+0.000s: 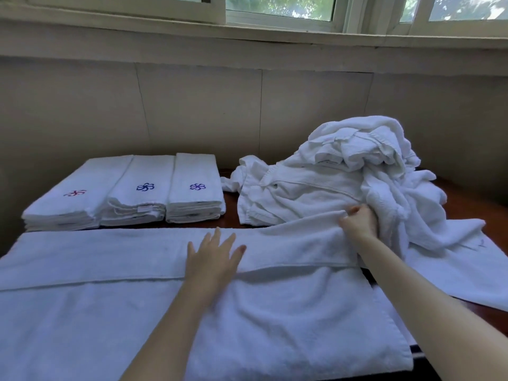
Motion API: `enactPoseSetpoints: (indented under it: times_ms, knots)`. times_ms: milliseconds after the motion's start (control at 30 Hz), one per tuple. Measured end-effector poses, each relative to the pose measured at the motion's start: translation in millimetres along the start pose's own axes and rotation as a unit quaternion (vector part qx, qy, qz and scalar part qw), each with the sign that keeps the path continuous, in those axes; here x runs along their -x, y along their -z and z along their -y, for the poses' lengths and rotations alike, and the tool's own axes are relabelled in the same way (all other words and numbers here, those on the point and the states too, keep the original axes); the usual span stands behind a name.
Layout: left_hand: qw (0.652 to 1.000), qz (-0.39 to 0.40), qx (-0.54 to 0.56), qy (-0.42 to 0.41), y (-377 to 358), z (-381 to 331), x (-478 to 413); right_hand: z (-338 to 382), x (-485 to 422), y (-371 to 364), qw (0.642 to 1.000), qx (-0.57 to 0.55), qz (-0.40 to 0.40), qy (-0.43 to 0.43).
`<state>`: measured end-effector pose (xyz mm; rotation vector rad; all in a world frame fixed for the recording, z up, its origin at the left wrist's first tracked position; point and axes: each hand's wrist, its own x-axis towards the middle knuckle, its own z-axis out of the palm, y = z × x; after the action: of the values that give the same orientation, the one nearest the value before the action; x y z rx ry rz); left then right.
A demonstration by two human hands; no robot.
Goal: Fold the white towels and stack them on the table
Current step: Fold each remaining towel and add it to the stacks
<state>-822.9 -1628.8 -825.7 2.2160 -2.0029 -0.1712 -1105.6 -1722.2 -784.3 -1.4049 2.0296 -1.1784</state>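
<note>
Towel (110, 257) lies under the flat, spread-fingered left hand (213, 255) while the right hand (357, 220) pinches its far edge.

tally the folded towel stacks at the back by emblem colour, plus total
Red-emblem stack: 1
Blue-emblem stacks: 2
Total: 3 folded stacks
</note>
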Motion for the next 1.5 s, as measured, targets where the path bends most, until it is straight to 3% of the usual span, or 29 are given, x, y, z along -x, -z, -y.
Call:
enactPoseSetpoints:
  times_ms: [67, 133, 200, 267, 300, 433, 567, 667, 733, 800, 967, 1033, 1100, 1133, 1167, 1233, 1300, 1400, 1500]
  knots:
    - [0.997, 0.006, -0.009, 0.080, 3.8, 40.4, 2.9, 7.3, 17.3, -11.5, 0.978, 0.184, -0.051, 0.079]
    - [0.990, 0.016, -0.005, 0.140, 4.7, 78.3, 10.3, 19.5, 44.6, -34.2, 0.934, 0.265, -0.068, 0.228]
    - [0.983, 0.010, 0.005, 0.184, 6.1, 103.8, 16.1, 32.3, 74.3, -66.3, 0.907, 0.283, 0.059, 0.308]
    - [0.974, 0.003, 0.014, 0.227, 8.1, 115.2, 19.2, 38.1, 99.3, -101.2, 0.873, 0.331, 0.238, 0.269]
    - [0.968, 0.004, 0.017, 0.250, 9.5, 117.4, 21.1, 38.5, 107.4, -114.4, 0.853, 0.359, 0.287, 0.246]
    - [0.942, 0.000, 0.031, 0.334, 12.9, 132.3, 30.1, 34.1, 103.9, -134.3, 0.848, 0.365, 0.280, 0.262]
    - [0.934, 0.004, 0.020, 0.356, 21.4, 169.5, 38.0, 36.3, 93.1, -136.2, 0.838, 0.363, 0.287, 0.291]
    - [0.950, 0.008, 0.019, 0.313, 27.3, 195.1, 48.7, 38.1, 98.0, -135.1, 0.850, 0.350, 0.239, 0.312]
    - [0.967, 0.023, 0.010, 0.254, 32.2, 205.9, 62.6, 41.3, 108.7, -131.8, 0.851, 0.292, 0.136, 0.414]
    - [0.982, 0.035, -0.006, 0.186, 36.1, 214.7, 83.5, 47.6, 126.6, -128.3, 0.816, 0.244, 0.077, 0.518]
    - [0.996, 0.074, -0.033, 0.043, 36.8, 232.8, 157.9, 78.3, 206.9, -134.6, 0.727, 0.229, 0.316, 0.566]
    - [0.993, 0.089, -0.077, -0.008, 34.8, 234.6, 184.9, 87.8, 246.7, -138.0, 0.668, 0.209, 0.410, 0.585]
    - [0.989, 0.058, -0.127, -0.055, 38.5, 232.3, 205.7, 91.1, 275.5, -141.5, 0.605, 0.237, 0.450, 0.613]
    - [0.985, 0.010, -0.151, -0.088, 41.5, 232.3, 211.5, 92.4, 286.0, -142.7, 0.590, 0.249, 0.445, 0.626]
    - [0.979, -0.042, -0.158, -0.126, 43.2, 233.6, 214.5, 94.2, 293.9, -142.9, 0.592, 0.252, 0.429, 0.634]
    - [0.966, -0.151, -0.123, -0.168, 46.4, 237.5, 219.4, 101.5, 301.8, -140.5, 0.628, 0.235, 0.389, 0.632]
    - [0.959, -0.223, -0.087, -0.154, 54.3, 240.6, 223.8, 107.4, 305.2, -138.2, 0.644, 0.237, 0.352, 0.636]
    - [0.941, -0.300, -0.128, -0.095, 64.3, 261.6, 228.3, 110.6, 304.9, -134.6, 0.651, 0.260, 0.338, 0.628]
    - [0.939, -0.320, -0.117, 0.049, 78.8, 288.2, 239.3, 112.0, 310.1, -129.2, 0.664, 0.260, 0.387, 0.584]
